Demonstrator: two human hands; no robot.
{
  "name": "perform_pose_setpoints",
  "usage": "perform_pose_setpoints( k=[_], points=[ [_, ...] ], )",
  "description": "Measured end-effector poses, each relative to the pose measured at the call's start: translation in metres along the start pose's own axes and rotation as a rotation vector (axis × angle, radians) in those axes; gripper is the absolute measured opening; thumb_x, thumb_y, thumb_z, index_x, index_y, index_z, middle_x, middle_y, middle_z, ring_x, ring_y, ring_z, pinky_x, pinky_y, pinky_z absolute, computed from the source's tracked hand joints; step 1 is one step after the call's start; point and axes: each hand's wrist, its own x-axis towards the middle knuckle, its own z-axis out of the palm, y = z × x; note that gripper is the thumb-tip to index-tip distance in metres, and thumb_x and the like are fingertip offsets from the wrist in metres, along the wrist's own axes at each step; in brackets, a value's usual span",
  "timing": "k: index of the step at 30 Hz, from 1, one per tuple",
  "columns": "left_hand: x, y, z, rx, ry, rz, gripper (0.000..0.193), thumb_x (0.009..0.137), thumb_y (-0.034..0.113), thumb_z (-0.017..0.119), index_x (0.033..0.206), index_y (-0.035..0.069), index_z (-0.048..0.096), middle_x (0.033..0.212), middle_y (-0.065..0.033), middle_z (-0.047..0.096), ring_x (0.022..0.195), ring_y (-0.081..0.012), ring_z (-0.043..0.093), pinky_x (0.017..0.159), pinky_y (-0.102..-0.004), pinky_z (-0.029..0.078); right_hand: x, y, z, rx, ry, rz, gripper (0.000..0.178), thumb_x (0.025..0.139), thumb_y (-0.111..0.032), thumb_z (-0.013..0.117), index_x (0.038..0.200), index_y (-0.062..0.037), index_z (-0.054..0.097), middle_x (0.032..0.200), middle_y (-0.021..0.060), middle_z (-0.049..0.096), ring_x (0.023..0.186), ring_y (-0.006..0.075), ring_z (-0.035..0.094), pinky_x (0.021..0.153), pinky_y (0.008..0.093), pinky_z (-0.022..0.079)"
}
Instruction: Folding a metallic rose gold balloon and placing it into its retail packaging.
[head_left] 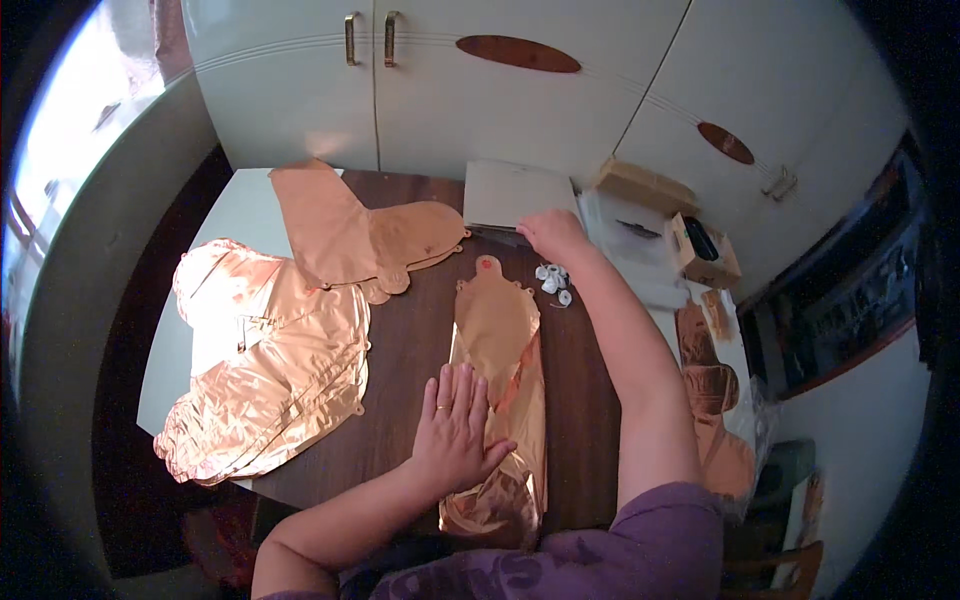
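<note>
Tabletop (582, 410) flanks folded foil (494, 325) edges.

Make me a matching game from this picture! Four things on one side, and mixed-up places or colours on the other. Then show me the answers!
Things:
1. The left hand
2. The small white rolls
3. The cupboard handles
4. The right sleeve

Places and colours:
A. Gold-coloured, on the white doors
B. Purple
C. Palm down on the long copper-coloured foil
D. In a little cluster on the brown tabletop

Right pairs: 1-C, 2-D, 3-A, 4-B
</note>
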Motion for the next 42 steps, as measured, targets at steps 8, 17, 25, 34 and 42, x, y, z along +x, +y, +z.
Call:
perform_pose_setpoints(
  k=[8,17,25,34,42],
  points=[
    [-0.005,0.004,0.0,0.004,0.003,0.018,0.092,0.085,0.064,0.049,0.141,-0.009,0.034,0.148,-0.0317,0.027,0.139,-0.0479,0.022,0.113,-0.0569,0.016,-0.013,-0.009,-0.022,-0.242,0.529,0.033,0.01,0.084,-0.015,0.056,0.084,-0.0082,0.064,0.077,0.0153,0.067,0.074,0.0327,0.067,0.07,0.0466,0.053],
    [-0.01,0.016,0.012,-0.141,0.101,-0.109,0.088,0.089,0.053,0.049,0.145,-0.009,0.023,0.15,-0.0312,0.022,0.14,-0.0467,0.019,0.113,-0.058,0.013,-0.193,-0.1,-0.092,1.453,0.471,0.554,0.02,0.092,-0.016,0.061,0.104,-0.0017,0.056,0.081,0.0087,0.067,0.062,0.0158,0.065,0.053,0.0271,0.055],
    [-0.041,-0.009,-0.025,-1.002,0.313,-0.077,0.065,0.083,0.007,0.048,0.143,-0.004,0.029,0.145,-0.0267,0.032,0.138,-0.0386,0.028,0.115,-0.0412,0.02,-0.308,-0.158,-0.046,2.003,-0.158,0.908,0.032,0.095,-0.029,0.059,0.104,0.0017,0.055,0.091,0.0147,0.069,0.06,0.018,0.065,0.049,0.0272,0.05],
    [-0.043,-0.028,-0.014,-0.224,0.006,0.164,0.055,0.089,0.035,0.06,0.136,0.01,0.047,0.142,-0.0182,0.041,0.135,-0.0392,0.035,0.113,-0.0542,0.023,-0.352,-0.174,-0.082,0.442,0.186,-0.043,0.066,0.074,-0.044,0.075,0.124,-0.0048,0.056,0.132,0.0171,0.051,0.124,0.0351,0.045,0.106,0.0508,0.032],
    [-0.035,-0.044,-0.018,-0.212,0.003,0.229,0.046,0.088,0.029,0.06,0.13,0.01,0.054,0.141,-0.0152,0.044,0.136,-0.0349,0.035,0.112,-0.0541,0.025,-0.363,-0.174,-0.044,0.459,-0.068,-0.138,0.082,0.083,-0.062,0.057,0.137,-0.0023,0.045,0.147,0.0217,0.036,0.14,0.0369,0.028,0.114,0.0533,0.018]
  ],
)
